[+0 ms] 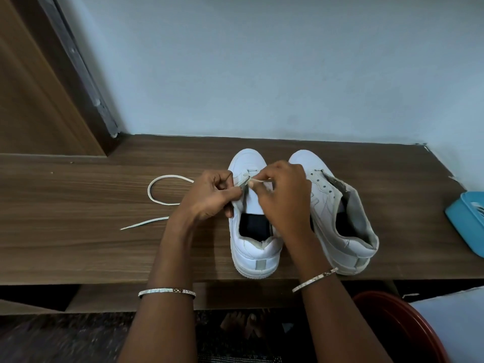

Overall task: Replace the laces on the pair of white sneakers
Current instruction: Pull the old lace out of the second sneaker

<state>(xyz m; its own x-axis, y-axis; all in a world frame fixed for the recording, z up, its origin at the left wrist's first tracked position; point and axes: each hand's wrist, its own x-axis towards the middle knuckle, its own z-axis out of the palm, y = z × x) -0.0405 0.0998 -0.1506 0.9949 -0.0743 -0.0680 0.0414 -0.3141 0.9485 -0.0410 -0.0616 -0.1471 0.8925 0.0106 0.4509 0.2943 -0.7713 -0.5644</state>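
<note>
My left hand [209, 196] pinches the eyelet edge of the sneaker [252, 258]; my right hand [285, 197] pinches the lace [261, 181] just beside that grip; I'd feed it flat (no twist).

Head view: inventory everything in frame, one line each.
Wall: 1, pale blue, background.
Table: 1, brown wood, against wall.
Wood panel: 1, brown, upper left.
Left sneaker, right sneaker: 2, white, side by side on table, toes to wall.
Lace: 1 loose, off-white, looped on table left of sneakers.
Box: 1, blue, table's right end, cropped.
Round object: 1, dark red, lower right, unidentifiable.
Bangles: 2, silver, one per wrist.
Left hand, right hand: 2; left pinches left sneaker's eyelet edge, right pinches lace tip.
</note>
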